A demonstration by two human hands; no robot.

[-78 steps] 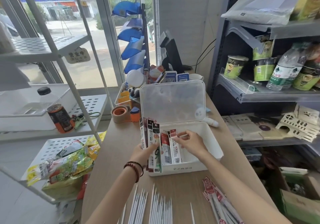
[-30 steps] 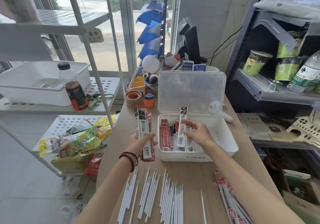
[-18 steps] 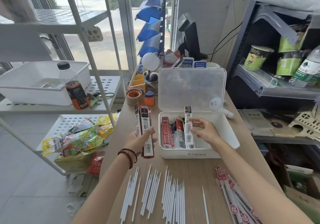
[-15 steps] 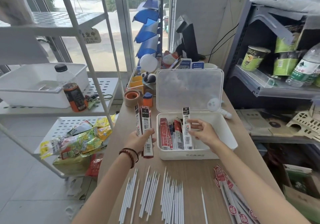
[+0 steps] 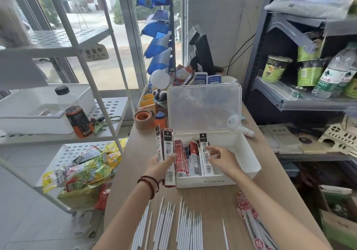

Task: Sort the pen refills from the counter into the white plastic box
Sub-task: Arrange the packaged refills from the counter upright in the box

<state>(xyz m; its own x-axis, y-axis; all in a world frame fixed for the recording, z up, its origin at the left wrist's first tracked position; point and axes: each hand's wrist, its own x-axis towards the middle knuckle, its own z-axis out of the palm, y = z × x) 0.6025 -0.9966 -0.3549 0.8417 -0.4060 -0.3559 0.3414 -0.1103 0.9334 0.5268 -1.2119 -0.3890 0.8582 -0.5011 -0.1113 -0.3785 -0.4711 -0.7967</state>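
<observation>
- Black-top pack [image 5: 205,145] sits lower in the white box [image 5: 204,181] than 0.5 s ago. It now stands w/ the other packs.
- R hand [image 5: 224,160], mid frame: fingertips touch that pack. Can't tell if they pinch it or just rest on it.
- L hand [image 5: 160,165], just left of the box: fingers curl round a bunch of packs [image 5: 167,147], held upright, outside the box.
- Red packs [image 5: 178,157] stand in the box's left part. Its lid [image 5: 204,106] is up & open.
- Loose white refills [image 5: 185,226] lie in rows on the counter [image 5: 208,197], bottom middle.
- Red-label packs [image 5: 249,213] lie on the counter, bottom right.
</observation>
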